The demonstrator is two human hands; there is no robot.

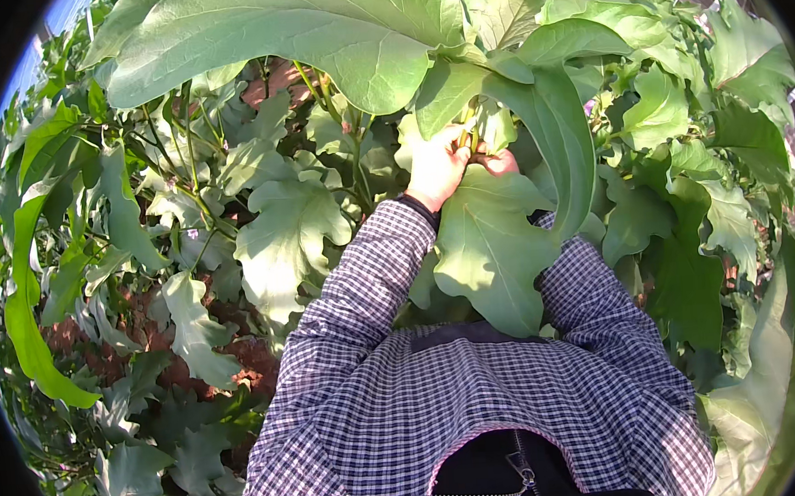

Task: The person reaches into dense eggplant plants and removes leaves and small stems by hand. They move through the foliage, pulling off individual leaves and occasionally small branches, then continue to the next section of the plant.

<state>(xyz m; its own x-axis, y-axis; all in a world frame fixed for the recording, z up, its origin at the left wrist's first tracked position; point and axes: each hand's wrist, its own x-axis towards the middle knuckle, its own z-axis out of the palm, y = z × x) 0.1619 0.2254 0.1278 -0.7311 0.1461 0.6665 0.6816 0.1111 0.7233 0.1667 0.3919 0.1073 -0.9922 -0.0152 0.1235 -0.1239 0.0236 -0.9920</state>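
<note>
Both arms, in checked sleeves, reach forward into a leafy plant with broad lobed green leaves, which looks like an eggplant. My left hand (436,170) is closed, its thumb and fingers pinched at a greenish stem (473,125). Close against it on the right, my right hand (500,161) shows only its fingertips, bent in toward the same stem. A large leaf (490,251) hangs in front of my right wrist and hides most of that hand. What lies between the right fingers cannot be made out.
A very wide leaf (290,34) arches over the top, and a long curved leaf (561,144) hangs right of my hands. Dense foliage (689,200) crowds both sides. Reddish soil (169,347) shows through at lower left. Thin branching stems (195,193) stand at left.
</note>
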